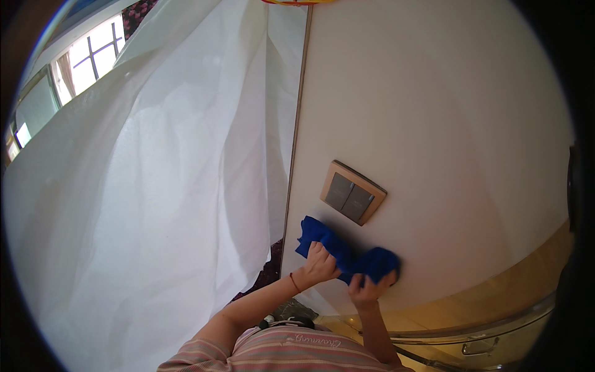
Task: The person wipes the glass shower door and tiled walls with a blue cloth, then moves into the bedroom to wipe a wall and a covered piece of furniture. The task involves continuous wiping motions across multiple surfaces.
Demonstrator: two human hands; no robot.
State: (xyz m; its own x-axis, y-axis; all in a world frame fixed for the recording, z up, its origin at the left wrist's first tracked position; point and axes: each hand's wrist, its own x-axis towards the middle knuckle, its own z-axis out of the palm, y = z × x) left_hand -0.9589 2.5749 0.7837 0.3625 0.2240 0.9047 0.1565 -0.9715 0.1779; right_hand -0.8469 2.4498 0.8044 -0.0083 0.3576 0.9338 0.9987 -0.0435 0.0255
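Note:
A bunched blue cloth [332,242] spans both my hands, in front of a pale wall [418,139]. My left hand [320,262] is closed on the cloth's left part, with a thin red cord round the wrist. On the cloth's right part is my right hand [372,286], slightly blurred, its fingers gripping the fabric. Just above the cloth, a double rocker light switch [353,193] with a gold-coloured frame and dark grey rockers is fixed to the wall.
White sheeting [176,186] hangs at the left, beside the wall's dark edge strip [297,125]. A window [95,56] shows at the upper left. At the lower right are a curved metal-edged fixture [432,335] and a metal handle [481,348].

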